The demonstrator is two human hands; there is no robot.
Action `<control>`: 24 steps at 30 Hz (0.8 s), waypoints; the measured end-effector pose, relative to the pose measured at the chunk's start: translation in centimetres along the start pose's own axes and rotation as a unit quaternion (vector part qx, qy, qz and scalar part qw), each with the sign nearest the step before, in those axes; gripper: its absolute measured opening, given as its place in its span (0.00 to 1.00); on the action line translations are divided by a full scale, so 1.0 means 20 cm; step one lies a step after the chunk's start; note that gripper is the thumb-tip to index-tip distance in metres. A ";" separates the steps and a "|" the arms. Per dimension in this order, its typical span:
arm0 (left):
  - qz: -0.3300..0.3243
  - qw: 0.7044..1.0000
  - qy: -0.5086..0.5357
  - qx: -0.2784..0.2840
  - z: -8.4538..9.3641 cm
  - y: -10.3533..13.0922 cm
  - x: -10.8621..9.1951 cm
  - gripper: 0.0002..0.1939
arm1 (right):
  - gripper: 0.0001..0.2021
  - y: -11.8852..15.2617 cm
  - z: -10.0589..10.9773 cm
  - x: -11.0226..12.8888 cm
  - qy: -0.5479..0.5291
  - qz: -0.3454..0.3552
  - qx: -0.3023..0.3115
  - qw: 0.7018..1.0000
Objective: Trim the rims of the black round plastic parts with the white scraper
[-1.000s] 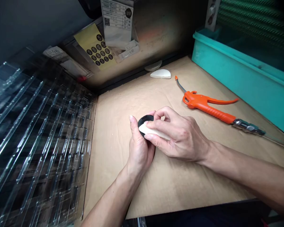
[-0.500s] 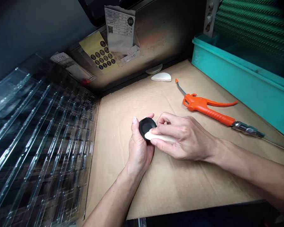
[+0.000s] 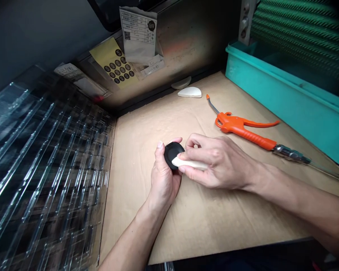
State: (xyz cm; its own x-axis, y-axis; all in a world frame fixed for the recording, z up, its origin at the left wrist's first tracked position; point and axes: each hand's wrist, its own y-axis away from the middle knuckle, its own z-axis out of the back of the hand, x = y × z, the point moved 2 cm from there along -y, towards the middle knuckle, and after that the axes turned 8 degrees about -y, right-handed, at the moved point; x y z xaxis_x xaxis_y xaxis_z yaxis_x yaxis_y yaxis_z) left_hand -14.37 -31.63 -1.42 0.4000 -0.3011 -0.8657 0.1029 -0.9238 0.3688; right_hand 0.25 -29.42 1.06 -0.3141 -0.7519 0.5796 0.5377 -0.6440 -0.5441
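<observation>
Left hand [image 3: 164, 180] grips the black round part [image 3: 172, 152] tight while right hand [image 3: 214, 162] pinches a cream scraper [image 3: 188, 163] against it.

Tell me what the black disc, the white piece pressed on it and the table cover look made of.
Black disc: likely matte plastic or rubber, no glare. White piece: smooth, dull, perhaps plastic or stone. Table cover: brown cardboard, creased.
</observation>
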 end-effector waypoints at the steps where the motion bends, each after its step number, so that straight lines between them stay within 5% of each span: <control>1: -0.002 1.000 -0.008 -0.008 0.00 0.00 0.00 0.26 | 0.09 0.00 0.01 0.00 0.019 0.002 0.007 1.000; 5: -0.021 0.999 -0.035 -0.007 -0.01 0.00 0.01 0.25 | 0.11 0.00 0.03 -0.01 0.132 -0.012 -0.034 0.991; 8: -0.028 0.999 -0.032 0.023 -0.03 0.01 0.02 0.26 | 0.12 0.00 0.02 -0.01 0.099 -0.016 -0.058 0.993; 12: -0.023 0.999 -0.034 -0.014 0.01 -0.01 -0.03 0.27 | 0.10 0.02 0.00 -0.02 -0.019 -0.006 0.015 1.000; 15: -0.055 0.997 -0.008 -0.048 0.08 -0.07 -0.10 0.26 | 0.10 0.03 -0.01 -0.04 0.021 0.001 0.064 0.998; 18: -0.041 0.997 0.044 -0.042 0.14 -0.12 -0.16 0.26 | 0.14 0.05 -0.02 -0.09 0.082 0.002 0.050 0.995; 24: 0.002 0.992 0.114 -0.048 0.18 -0.15 -0.17 0.28 | 0.22 0.06 -0.07 -0.10 0.041 0.012 0.062 0.997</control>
State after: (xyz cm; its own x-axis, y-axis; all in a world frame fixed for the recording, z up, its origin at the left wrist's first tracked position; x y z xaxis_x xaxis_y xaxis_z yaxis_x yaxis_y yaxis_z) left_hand -19.23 -28.68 -0.84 0.5951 -0.2326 -0.7693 0.1830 -0.8928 0.4115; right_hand 0.43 -28.93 -1.72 -0.3602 -0.7791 0.5130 0.6368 -0.6073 -0.4751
